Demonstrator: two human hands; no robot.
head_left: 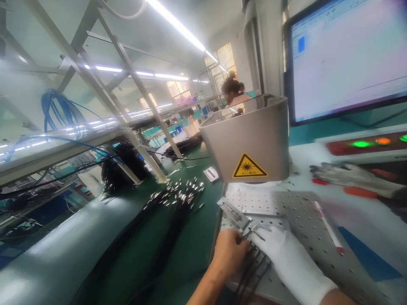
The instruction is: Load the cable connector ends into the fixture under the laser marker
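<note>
My bare left hand (229,250) is closed at the near end of a small metal fixture (234,212), its fingers on thin black cables. Wearing a white glove, my right hand (282,256) pinches a cable with a shiny metal end (252,228) just beside the left fingertips. Several black cables (254,275) trail down from between both hands toward me. The fixture lies slanted on a perforated metal plate (308,224). My fingers partly hide the cable ends, so I cannot tell whether they sit in the fixture.
Bundles of black cables (173,224) with metal tips lie on the green bench (63,254). A grey machine head (246,140) with a laser warning label overhangs the plate. A marker pen (329,228), gloves (352,176) and a monitor (346,59) are at right. A person (235,91) sits beyond.
</note>
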